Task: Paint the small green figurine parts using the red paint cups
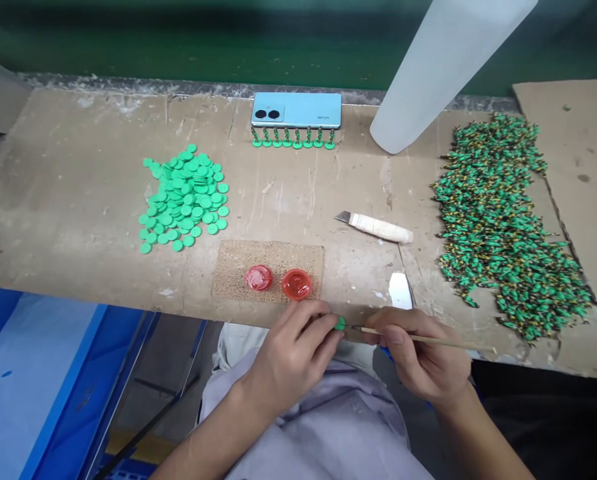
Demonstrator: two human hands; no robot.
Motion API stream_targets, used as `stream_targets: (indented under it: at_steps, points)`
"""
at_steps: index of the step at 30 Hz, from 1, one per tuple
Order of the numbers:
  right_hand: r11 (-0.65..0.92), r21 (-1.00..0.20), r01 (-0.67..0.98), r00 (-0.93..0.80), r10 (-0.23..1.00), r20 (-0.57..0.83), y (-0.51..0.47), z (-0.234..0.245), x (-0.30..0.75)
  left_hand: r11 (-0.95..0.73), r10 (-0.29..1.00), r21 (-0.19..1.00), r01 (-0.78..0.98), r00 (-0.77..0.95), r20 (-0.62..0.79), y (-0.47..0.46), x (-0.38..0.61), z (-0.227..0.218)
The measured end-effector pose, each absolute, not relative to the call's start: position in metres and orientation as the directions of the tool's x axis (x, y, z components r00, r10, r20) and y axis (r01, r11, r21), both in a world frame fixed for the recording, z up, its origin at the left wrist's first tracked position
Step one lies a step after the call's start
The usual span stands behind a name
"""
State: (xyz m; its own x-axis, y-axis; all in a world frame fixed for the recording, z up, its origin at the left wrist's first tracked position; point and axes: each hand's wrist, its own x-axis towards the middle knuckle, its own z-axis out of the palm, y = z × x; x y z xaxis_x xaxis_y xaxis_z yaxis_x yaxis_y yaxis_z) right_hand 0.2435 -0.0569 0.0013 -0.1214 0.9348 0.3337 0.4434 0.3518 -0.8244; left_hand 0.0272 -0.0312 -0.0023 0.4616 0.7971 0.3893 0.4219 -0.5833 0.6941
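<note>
Pinched in the fingertips of my left hand [298, 347] is a small green disc [340, 323], held at the table's front edge. My right hand [423, 353] grips a thin wooden-handled brush [448, 342], its dark tip pointing left, close to the disc; whether they touch I cannot tell. Just beyond my left hand, a red cap holding clear reddish liquid [297, 285] and a second red cap with whitish residue [258, 278] sit on a speckled brown board [233, 267]. A pile of green discs [183, 197] lies farther left.
Several small figures on green bases [297, 139] stand in a row before a light blue phone [303, 110]. A knife with a wrapped white handle [378, 227] lies mid-table. To the right spreads a heap of green figures [503, 227]. A white tube [443, 73] rises at the back.
</note>
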Motion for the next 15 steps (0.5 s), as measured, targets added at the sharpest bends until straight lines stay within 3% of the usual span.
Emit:
stream_targets:
  at_steps: [11,15]
  points:
    - [0.391,-0.759,0.52,-0.165,0.918,0.36,-0.052,0.007,0.242,-0.583,0.797,0.693,0.423,0.462,0.389,-0.031,0.027,-0.001]
    - [0.479,-0.706,0.521,-0.286,0.878,0.384,-0.048,0.016,0.237,-0.563,0.81,0.712,0.419,0.448,0.378,-0.031,0.028,-0.003]
